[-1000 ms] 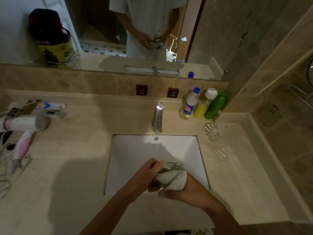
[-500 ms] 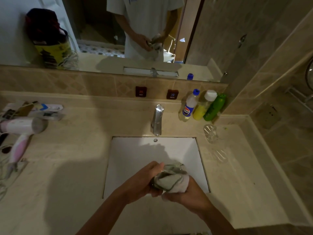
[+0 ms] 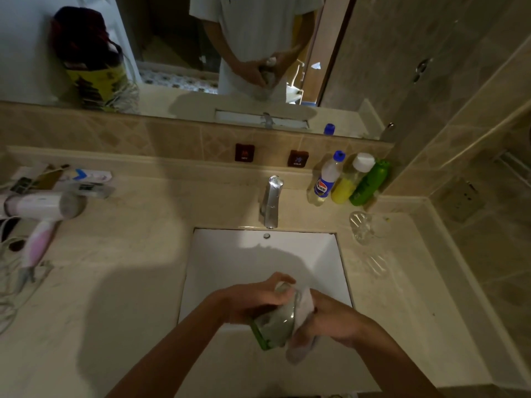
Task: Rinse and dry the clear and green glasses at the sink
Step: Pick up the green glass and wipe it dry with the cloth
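Nearest, both hands meet over the front edge of the white sink (image 3: 230, 254). The left hand (image 3: 253, 300) has its fingers (image 3: 283, 281) curled around the green glass (image 3: 273, 326), which lies tilted with its green rim toward the viewer. The right hand (image 3: 336, 320) has its fingers closed on a white cloth (image 3: 301, 308), pressed against the side of the green glass and hanging a little below it. Farther back on the right of the tabletop (image 3: 129, 282), the clear glass (image 3: 361, 226) stands just beside the sink's far right corner, apart from both hands. Behind the sink, the chrome faucet (image 3: 271, 201) stands at centre. To its right, three bottles lean against the back ledge: a blue-capped bottle (image 3: 326, 180), a yellow bottle with a white cap (image 3: 352, 179) and a green bottle (image 3: 370, 182), each touching the next. At the far left of the tabletop lies a pink-and-white hair dryer (image 3: 43, 214) with its cord trailing. Beyond, the mirror (image 3: 172, 38) reflects the person's torso and hands.
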